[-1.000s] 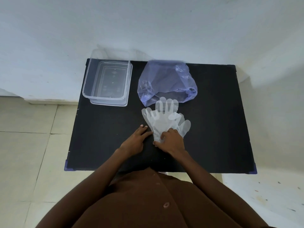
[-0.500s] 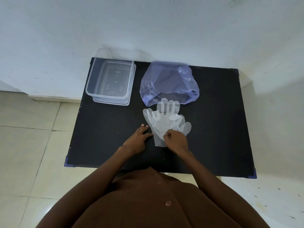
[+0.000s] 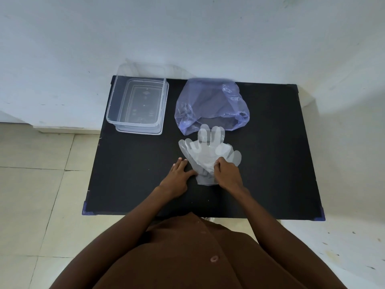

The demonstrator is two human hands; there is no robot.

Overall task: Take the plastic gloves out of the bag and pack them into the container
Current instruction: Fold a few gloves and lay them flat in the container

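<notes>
A loose pile of clear plastic gloves (image 3: 205,150) lies fanned out on the black table (image 3: 275,159), just in front of the crumpled blue plastic bag (image 3: 210,103). My right hand (image 3: 227,174) pinches the cuff area of the top glove, fingers curled on the plastic. My left hand (image 3: 178,176) rests flat on the table with fingers apart, its thumb touching the left edge of the pile. The clear rectangular container (image 3: 137,105) stands empty at the table's back left corner.
A white wall runs right behind the table. Tiled floor lies to the left beyond the table edge, and a pale floor to the right. My brown-clothed torso fills the bottom of the view.
My right hand has slid up the gloves and curled its fingers onto the top glove. The left hand has stayed in place.
</notes>
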